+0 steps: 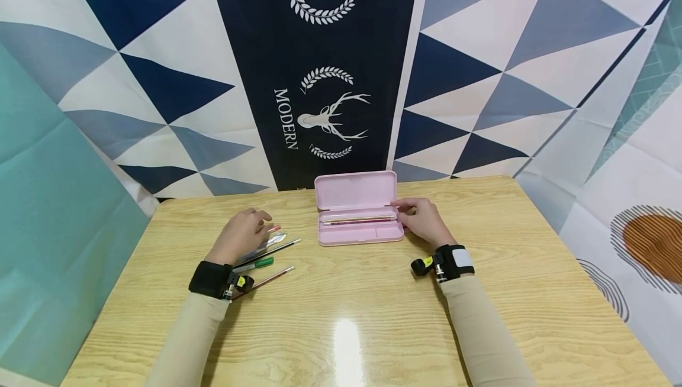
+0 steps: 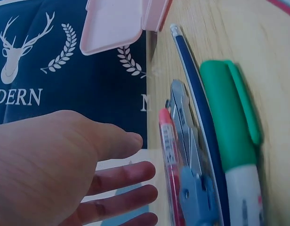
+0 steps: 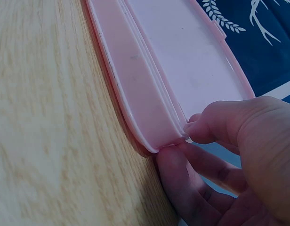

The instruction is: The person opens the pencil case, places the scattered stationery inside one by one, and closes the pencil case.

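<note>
A pink pencil case stands with its lid raised at the back of the table, with pencils lying lengthwise inside. My right hand grips its right end; in the right wrist view the thumb is at the rim and the fingers press the outer wall. My left hand hovers by a loose row of stationery, holding nothing, with fingers apart and slightly bent. Nearest it are a red pen and a metal compass with a blue part. Beyond them lie a dark blue pencil and a green-capped marker.
Another pencil lies nearer the front, partly behind the left wrist camera. The wooden table ends at the back against a patterned cloth with deer heads. A teal cloth borders the left side.
</note>
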The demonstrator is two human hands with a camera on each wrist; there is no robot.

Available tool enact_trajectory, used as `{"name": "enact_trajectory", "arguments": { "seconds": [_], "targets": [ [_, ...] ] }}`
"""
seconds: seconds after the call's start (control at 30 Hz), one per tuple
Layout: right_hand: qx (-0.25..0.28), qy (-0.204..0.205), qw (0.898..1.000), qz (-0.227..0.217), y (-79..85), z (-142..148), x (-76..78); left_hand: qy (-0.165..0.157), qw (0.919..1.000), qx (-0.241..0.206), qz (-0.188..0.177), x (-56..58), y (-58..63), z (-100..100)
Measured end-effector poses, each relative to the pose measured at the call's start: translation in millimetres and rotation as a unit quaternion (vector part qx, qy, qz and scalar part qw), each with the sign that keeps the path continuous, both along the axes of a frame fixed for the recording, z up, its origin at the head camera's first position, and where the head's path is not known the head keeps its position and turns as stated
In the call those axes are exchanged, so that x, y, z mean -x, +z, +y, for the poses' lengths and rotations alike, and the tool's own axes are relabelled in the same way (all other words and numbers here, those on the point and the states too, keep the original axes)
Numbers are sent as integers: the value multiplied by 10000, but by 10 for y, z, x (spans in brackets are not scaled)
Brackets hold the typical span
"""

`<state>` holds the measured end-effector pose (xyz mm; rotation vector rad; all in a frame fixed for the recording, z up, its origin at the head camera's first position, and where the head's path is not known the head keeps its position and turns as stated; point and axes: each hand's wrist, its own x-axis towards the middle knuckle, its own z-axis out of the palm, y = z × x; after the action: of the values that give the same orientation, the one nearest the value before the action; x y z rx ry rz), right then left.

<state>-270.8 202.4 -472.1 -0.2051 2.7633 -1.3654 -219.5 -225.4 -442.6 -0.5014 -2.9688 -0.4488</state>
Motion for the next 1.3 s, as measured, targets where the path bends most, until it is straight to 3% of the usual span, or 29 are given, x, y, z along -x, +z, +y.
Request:
{"name": "enact_trajectory", "arguments": {
  "seconds": [0.5,1.1,1.3],
  "targets": [
    [38,-6,10000,-34,24,10,-5,16,9987,-44,-512,-64,74,-179],
    [70,-30,9999,-115,24,0,-14,-78,9975,134,-685,-115,117,-374],
    [80,-31,9999,-88,11,-8,-7,-164,9939,35,-1092,-99,113,-400]
  ]
}}
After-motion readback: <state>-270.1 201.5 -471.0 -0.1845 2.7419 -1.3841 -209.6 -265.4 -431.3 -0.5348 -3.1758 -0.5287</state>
